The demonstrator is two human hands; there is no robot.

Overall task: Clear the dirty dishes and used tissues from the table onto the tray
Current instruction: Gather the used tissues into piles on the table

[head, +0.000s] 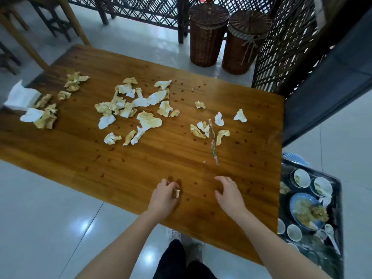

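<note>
1. Counter (141,168): long brown wooden plank top, spotted with dark stains, filling the middle of the view.
2. Two tall brown wicker baskets with lids (207,37), on the floor at 1 o'clock beyond the counter.
3. Tray (336,210): dark and rectangular, off the counter's short end at 4 o'clock. It is already crowded with small white bowls, a white spoon and a blue plate smeared with yellowish leftovers (300,206). No dishes are seen on the counter.
4. Used tissues, main scatter (149,119): crumpled white paper stained yellow-brown, at counter centre, toward 11 o'clock from the hands.
5. Used tissues, far group (46,117): at 9 to 10 o'clock, beside a stack of clean white napkins (22,97) at the counter's edge.
6. Used tissues, near group (201,129): a few pieces at 1 o'clock from the hands.
7. Right hand (229,194): fingers spread and loosely bent over the counter, holding nothing.
8. Left hand (163,196): fingertips pinch a small stained tissue scrap (177,193) at the near edge.
9. Thin clear wrapper strip (213,141): lies at 12 o'clock from the right hand.

Hazards, as judged: light scraps may slip from a loose handful and fall to the floor in the gap between counter and tray. Tissue piled on the crowded dishes may slide off. The reach to the 9 o'clock group is long.
</note>
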